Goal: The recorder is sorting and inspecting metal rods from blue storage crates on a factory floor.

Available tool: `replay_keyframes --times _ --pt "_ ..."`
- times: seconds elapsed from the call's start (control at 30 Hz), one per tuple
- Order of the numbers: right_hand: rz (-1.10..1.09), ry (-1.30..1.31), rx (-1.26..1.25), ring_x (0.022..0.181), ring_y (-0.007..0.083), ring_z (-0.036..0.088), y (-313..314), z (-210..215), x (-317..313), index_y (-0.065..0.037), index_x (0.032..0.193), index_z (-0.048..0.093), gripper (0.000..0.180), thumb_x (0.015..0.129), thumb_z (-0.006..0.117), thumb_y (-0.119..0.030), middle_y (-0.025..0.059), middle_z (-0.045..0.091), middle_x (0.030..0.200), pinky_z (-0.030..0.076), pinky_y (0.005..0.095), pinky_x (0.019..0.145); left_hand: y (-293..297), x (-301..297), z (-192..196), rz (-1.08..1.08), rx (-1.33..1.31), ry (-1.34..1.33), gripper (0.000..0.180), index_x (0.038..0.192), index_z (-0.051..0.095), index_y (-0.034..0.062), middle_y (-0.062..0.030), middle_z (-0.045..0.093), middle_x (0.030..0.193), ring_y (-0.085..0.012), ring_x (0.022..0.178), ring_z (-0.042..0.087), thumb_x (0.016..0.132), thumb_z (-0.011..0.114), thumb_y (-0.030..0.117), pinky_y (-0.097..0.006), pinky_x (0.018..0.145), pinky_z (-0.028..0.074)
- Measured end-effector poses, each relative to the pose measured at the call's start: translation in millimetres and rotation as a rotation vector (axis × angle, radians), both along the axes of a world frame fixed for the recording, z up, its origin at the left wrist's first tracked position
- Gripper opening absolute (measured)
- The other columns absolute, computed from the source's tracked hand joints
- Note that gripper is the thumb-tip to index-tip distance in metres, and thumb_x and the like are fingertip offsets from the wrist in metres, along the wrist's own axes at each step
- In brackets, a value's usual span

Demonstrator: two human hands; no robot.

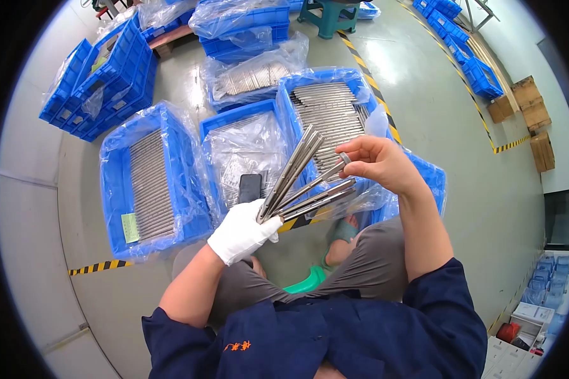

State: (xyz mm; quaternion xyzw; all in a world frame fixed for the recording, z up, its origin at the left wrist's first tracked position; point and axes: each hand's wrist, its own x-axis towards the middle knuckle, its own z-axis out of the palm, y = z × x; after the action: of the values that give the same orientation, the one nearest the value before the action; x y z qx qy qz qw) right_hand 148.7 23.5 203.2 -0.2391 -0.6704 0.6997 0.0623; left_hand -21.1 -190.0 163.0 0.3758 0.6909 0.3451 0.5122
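My left hand (243, 234), in a white glove, is closed round the lower ends of several metal rods (295, 169), which fan out up and to the right. My bare right hand (382, 165) pinches the far end of one metal rod (314, 184) between thumb and fingers; its near end runs into the fanned bundle. Behind the hands, a blue crate (286, 95) lined with clear plastic holds rows of similar rods. A black phone (250, 187) lies on plastic film in the middle crate, just beyond the glove.
At the left stands another blue crate (115, 218) of rods with a yellow-green label (130, 228). Stacked blue crates (117, 88) rise behind it. A green stool (329, 22) is at the back. Cardboard boxes (532, 104) line the right wall. Striped tape (368, 76) marks the floor.
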Motion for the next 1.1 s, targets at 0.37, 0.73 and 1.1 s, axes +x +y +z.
replay_keyframes --times 0.37,0.73,1.1 --pt "-0.151 0.039 -0.11 0.076 0.0145 0.06 15 -8 7 -0.001 0.103 0.054 0.028 0.077 0.061 -0.01 0.0087 0.06 0.085 0.048 0.0254 0.072 -1 -7 16 0.091 -0.022 -0.366 0.039 0.117 0.05 0.0053 -0.0022 0.058 0.063 -0.0062 0.049 0.045 0.086 0.048 0.028 -0.02 0.043 0.035" --pt "0.071 0.189 -0.258 0.08 0.0177 0.061 12 -14 1 -0.001 0.108 0.052 0.034 0.076 0.062 -0.008 0.0099 0.06 0.091 0.05 0.0302 0.076 -3 0 12 -0.112 -0.074 -0.404 0.045 0.117 0.052 0.0077 -0.0013 0.056 0.06 -0.0047 0.047 0.043 0.083 0.051 0.037 -0.019 0.041 0.032" --pt "0.048 0.045 -0.069 0.08 0.0169 0.061 2 2 2 0.001 0.102 0.056 0.032 0.07 0.058 0.006 0.0096 0.061 0.087 0.049 0.0277 0.075 -4 3 21 -0.118 -0.1 -0.445 0.045 0.117 0.052 0.0084 -0.0009 0.055 0.058 -0.0059 0.047 0.044 0.083 0.051 0.038 -0.021 0.041 0.034"
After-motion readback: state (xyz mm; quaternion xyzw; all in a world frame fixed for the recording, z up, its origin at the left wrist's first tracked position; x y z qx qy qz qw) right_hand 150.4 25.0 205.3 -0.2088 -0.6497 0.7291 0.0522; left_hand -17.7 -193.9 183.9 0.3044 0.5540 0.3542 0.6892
